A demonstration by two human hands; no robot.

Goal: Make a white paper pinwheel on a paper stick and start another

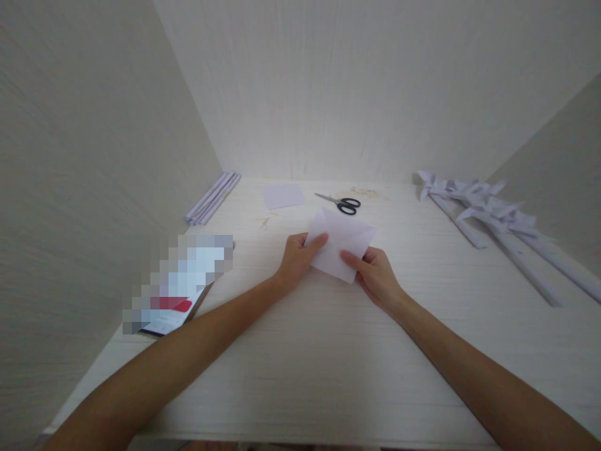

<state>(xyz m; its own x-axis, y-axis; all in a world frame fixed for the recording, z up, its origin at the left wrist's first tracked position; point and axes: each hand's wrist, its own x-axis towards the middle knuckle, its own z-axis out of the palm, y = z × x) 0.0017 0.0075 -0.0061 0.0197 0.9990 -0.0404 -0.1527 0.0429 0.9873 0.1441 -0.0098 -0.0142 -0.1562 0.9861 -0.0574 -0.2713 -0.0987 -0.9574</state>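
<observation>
A square white sheet of paper (342, 241) is held up at a tilt above the middle of the table, with faint crease lines across it. My left hand (300, 255) grips its left edge, thumb on the face toward me and fingers behind. On the lower right edge my right hand (375, 273) pinches the same sheet, its thumb also on the near face. The fingers behind the paper are mostly hidden. Just beyond the sheet lies a pair of scissors (345, 203) with black handles, blades pointing left.
Rolled paper sticks (213, 199) lie at the back left, near another paper sheet (284, 196). Small thin scraps (265, 220) sit close by. A phone (181, 291), partly blurred out, rests at left. Paper pinwheels (498, 213) on sticks lie at right. Walls enclose the table (300, 376).
</observation>
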